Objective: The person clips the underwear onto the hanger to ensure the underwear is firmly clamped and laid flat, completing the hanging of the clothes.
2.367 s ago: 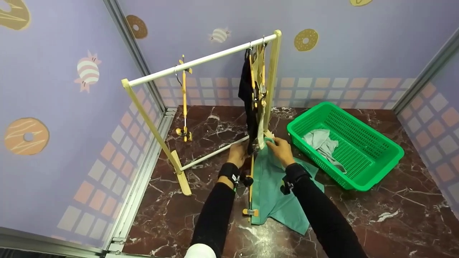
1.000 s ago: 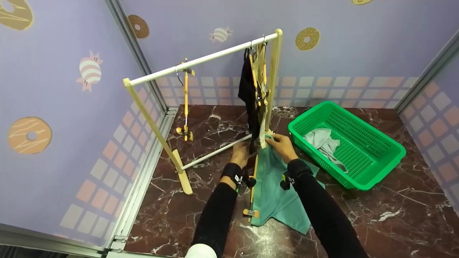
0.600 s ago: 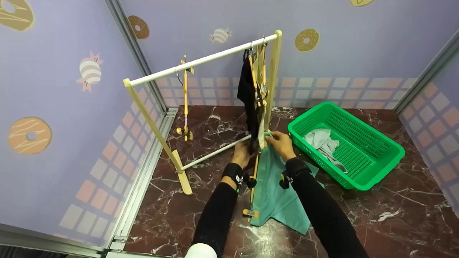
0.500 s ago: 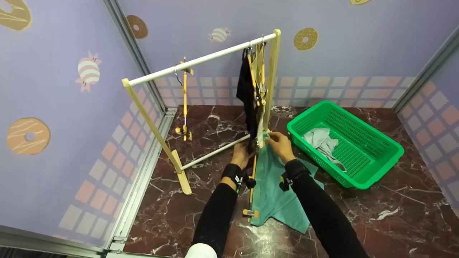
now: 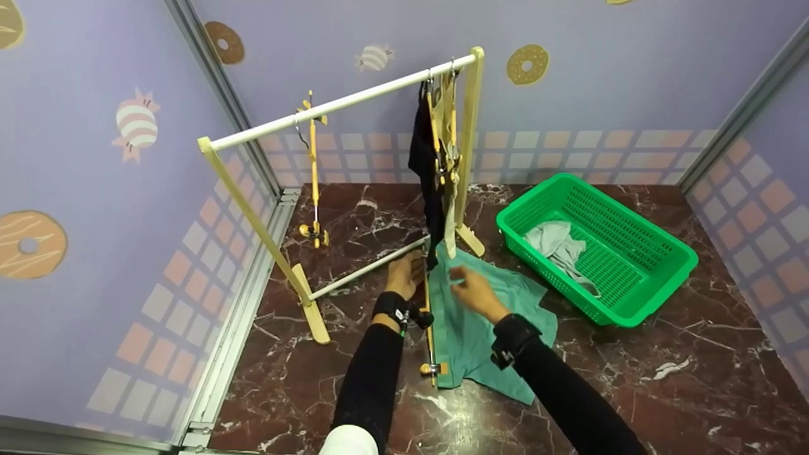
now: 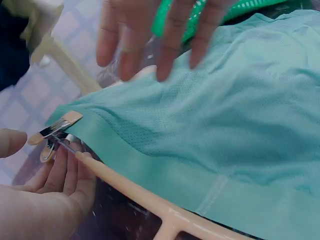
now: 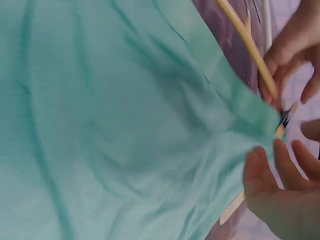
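Observation:
Teal shorts (image 5: 474, 328) lie on the floor, their waistband along a yellow clip hanger (image 6: 130, 187). One hanger clip (image 5: 433, 368) grips the near end of the waistband. At the far end, another clip (image 6: 70, 119) bites the waistband corner. My left hand (image 5: 404, 276) is at that far end; in the left wrist view its fingers lie loosely under the clip, with the thumb apart. My right hand (image 5: 477, 294) hovers over the shorts, holding nothing, its fingers (image 6: 167, 55) spread and slightly blurred.
A wooden rack (image 5: 344, 101) stands around the work, with black (image 5: 425, 145) and beige garments (image 5: 450, 215) hanging at its right end. One bare clip hanger (image 5: 314, 170) hangs at its left. A green basket (image 5: 657, 297) on the right holds a grey cloth (image 5: 556, 243).
My right hand has let go of the waistband's far corner and moved back toward me. The left hand stays by the hanger end, its thumb apart from the clip. The view has shifted slightly.

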Demonstrator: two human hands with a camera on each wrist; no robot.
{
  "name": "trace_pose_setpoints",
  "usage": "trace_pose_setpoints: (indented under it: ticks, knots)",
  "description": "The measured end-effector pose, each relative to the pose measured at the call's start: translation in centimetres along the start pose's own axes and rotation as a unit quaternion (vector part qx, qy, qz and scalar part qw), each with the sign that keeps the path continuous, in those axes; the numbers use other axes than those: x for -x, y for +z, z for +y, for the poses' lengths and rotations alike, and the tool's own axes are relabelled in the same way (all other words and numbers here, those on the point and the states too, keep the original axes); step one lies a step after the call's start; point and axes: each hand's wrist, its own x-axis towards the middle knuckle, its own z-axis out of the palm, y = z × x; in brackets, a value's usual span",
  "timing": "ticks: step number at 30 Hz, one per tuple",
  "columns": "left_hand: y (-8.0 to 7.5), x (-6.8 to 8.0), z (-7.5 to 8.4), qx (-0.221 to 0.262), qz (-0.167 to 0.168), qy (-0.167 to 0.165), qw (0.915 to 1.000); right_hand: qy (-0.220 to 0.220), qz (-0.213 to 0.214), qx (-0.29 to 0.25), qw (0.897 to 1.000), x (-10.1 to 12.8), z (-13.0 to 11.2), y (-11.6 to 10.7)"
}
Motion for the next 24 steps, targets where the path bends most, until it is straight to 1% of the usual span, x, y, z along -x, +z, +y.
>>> trace_pose_setpoints:
  ticks: [2, 4, 9, 10, 12, 14, 16, 17, 18, 19, 20, 21, 22, 23, 24]
  knots:
    - [-0.5, 0.0, -0.1, 0.0, 0.002, -0.001, 1.0, -0.015, -0.035, 0.022, 0.999, 0.7, -0.2, 0.7]
    - [-1.0, -0.1, -0.3, -0.001, 0.004, -0.003, 1.0, -0.026, -0.059, 0.042, 0.997, 1.4, -0.4, 1.4]
    - [-1.7, -0.5, -0.7, -0.001, 0.002, -0.011, 0.9999, -0.038, -0.097, 0.079, 0.991, 2.7, -0.9, 3.0]
    - [-1.8, -0.5, -0.6, -0.007, -0.006, -0.011, 0.9999, -0.037, -0.104, 0.083, 0.99, 2.9, -1.0, 3.2]
    - [-2.1, -0.4, -0.3, -0.037, -0.019, -0.004, 0.9991, -0.032, -0.116, 0.092, 0.988, 3.3, -1.3, 3.8]
    - [-2.8, -0.1, 0.0, -0.082, -0.03, 0.012, 0.9961, -0.027, -0.128, 0.095, 0.987, 3.7, -1.6, 4.5]
    - [-3.9, 0.6, 0.4, -0.13, -0.037, 0.042, 0.99, -0.022, -0.13, 0.094, 0.987, 4.2, -1.7, 5.2]
    - [-4.5, 1.2, 0.6, -0.15, -0.035, 0.062, 0.9861, -0.022, -0.128, 0.096, 0.987, 4.4, -1.7, 5.6]
    - [-5.2, 1.8, 0.8, -0.165, -0.034, 0.09, 0.9816, -0.024, -0.123, 0.097, 0.987, 4.7, -1.7, 5.9]
    - [-5.7, 2.9, 1.3, -0.182, -0.03, 0.123, 0.9751, -0.026, -0.119, 0.1, 0.988, 5.0, -1.6, 6.2]
    - [-6.3, 4.2, 1.9, -0.197, -0.025, 0.164, 0.9662, -0.027, -0.113, 0.103, 0.988, 5.4, -1.6, 6.5]
    - [-7.1, 5.1, 2.2, -0.21, -0.013, 0.217, 0.9534, -0.027, -0.108, 0.107, 0.988, 5.7, -1.6, 6.7]
    - [-7.8, 6.1, 2.7, -0.226, 0.007, 0.269, 0.9364, -0.029, -0.101, 0.119, 0.987, 6.0, -1.6, 6.9]
    - [-8.6, 7.1, 3.2, -0.242, 0.03, 0.325, 0.914, -0.028, -0.094, 0.132, 0.986, 6.2, -1.6, 7.1]
    - [-9.5, 8.0, 3.9, -0.258, 0.059, 0.378, 0.8874, -0.024, -0.09, 0.141, 0.986, 6.4, -1.7, 7.3]
